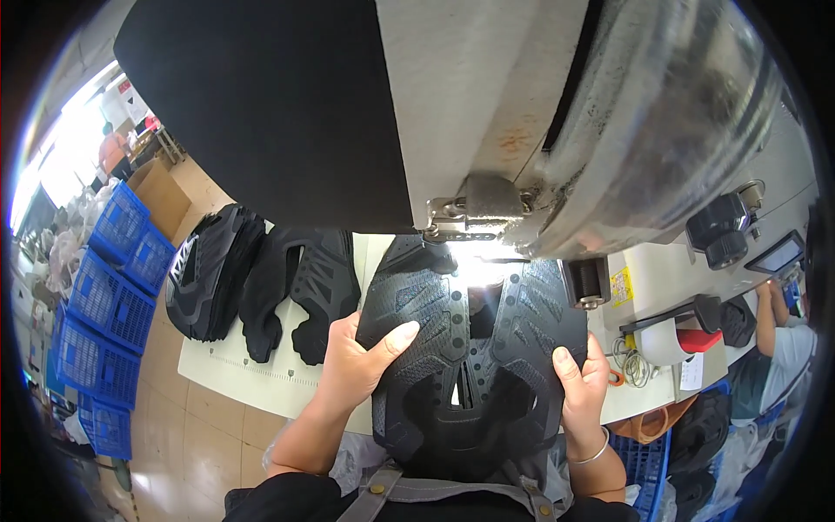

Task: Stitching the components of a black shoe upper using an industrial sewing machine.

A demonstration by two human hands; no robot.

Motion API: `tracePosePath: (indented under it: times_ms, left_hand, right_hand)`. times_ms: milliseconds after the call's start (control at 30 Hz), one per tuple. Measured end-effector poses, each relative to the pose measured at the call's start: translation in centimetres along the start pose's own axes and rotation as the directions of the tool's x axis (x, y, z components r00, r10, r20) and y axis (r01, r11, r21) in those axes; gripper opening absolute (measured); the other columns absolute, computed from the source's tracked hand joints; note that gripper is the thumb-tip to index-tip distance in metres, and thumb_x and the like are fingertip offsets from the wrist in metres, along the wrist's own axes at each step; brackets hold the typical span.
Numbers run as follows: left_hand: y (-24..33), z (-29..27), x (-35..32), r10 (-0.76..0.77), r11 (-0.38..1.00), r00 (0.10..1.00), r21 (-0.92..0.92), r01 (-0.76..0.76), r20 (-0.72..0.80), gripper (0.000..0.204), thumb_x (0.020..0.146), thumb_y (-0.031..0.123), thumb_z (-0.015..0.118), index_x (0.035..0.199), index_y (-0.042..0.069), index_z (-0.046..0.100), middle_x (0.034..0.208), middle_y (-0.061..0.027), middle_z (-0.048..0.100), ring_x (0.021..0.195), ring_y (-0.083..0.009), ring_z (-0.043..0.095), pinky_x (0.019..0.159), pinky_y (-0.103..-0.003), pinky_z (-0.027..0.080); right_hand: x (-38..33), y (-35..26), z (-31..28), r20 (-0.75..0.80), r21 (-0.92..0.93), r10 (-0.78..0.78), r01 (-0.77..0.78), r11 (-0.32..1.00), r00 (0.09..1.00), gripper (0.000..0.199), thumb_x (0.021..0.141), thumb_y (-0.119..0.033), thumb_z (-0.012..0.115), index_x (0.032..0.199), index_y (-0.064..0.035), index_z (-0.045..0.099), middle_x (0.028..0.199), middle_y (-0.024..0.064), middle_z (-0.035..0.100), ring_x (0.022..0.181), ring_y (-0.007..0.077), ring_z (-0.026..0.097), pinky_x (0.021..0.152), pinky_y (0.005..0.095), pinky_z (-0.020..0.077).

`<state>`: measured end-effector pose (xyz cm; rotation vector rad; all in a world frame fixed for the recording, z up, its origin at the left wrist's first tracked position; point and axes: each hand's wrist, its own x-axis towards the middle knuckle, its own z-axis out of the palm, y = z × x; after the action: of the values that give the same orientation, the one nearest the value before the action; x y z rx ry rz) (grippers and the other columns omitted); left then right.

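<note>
A black shoe upper (470,348) with textured sides and eyelet rows lies spread out beneath the sewing machine head (474,204), its far part under the bright lamp. My left hand (358,361) grips its left edge, thumb pressed on top and fingers underneath. My right hand (581,383) holds the right edge the same way, thumb above. The near part of the upper hangs toward my body over the grey apron (444,489). Glare hides the spot below the needle area.
Left on the white table (252,374) lie a stack of shoe uppers (213,274) and another loose upper (304,287). Blue crates (109,300) stand on the floor at left. To the right are a coiled cord (637,365), a small screen (777,254) and another person's arm (765,317).
</note>
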<state>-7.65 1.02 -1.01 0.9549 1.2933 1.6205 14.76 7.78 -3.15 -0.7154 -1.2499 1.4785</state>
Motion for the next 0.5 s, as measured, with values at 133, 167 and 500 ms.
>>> tracePosePath:
  times_ms: [133, 167, 500]
  left_hand:
    - [0.1, 0.2, -0.1, -0.001, 1.0, 1.0, -0.013, 0.001, -0.002, 0.022, 0.08, 0.006, 0.061, 0.098, -0.005, 0.057, 0.088, -0.0057, 0.062, 0.076, -0.0087, 0.056, 0.069, -0.023, 0.047]
    - [0.1, 0.2, -0.1, 0.0, 1.0, 1.0, -0.019, 0.0, -0.009, 0.022, 0.08, 0.007, 0.061, 0.098, -0.005, 0.057, 0.088, -0.0056, 0.062, 0.076, -0.0087, 0.056, 0.069, -0.023, 0.047]
    - [-0.1, -0.5, 0.5, -0.018, 1.0, 1.0, -0.016, 0.018, 0.023, 0.022, 0.08, 0.008, 0.062, 0.097, -0.004, 0.058, 0.087, -0.0048, 0.062, 0.075, -0.008, 0.056, 0.069, -0.022, 0.046]
  right_hand:
    - [0.4, -0.1, 0.0, 0.006, 0.031, 0.022, -0.022, 0.999, 1.0, 0.02, 0.085, -0.007, 0.052, 0.103, 0.0021, 0.05, 0.094, 0.0028, 0.057, 0.081, 0.0069, 0.052, 0.074, 0.0204, 0.0417]
    - [0.4, -0.2, 0.0, 0.006, 0.032, 0.021, -0.021, 0.999, 1.0, 0.02, 0.085, -0.007, 0.052, 0.103, 0.0021, 0.05, 0.094, 0.0028, 0.057, 0.081, 0.0069, 0.052, 0.074, 0.0204, 0.0417]
    - [-0.5, 0.0, 0.4, -0.03, -0.032, -0.036, 0.035, 0.999, 0.999, 0.021, 0.085, -0.006, 0.052, 0.105, 0.0025, 0.05, 0.093, 0.0022, 0.057, 0.08, 0.0058, 0.05, 0.073, 0.0196, 0.0412]
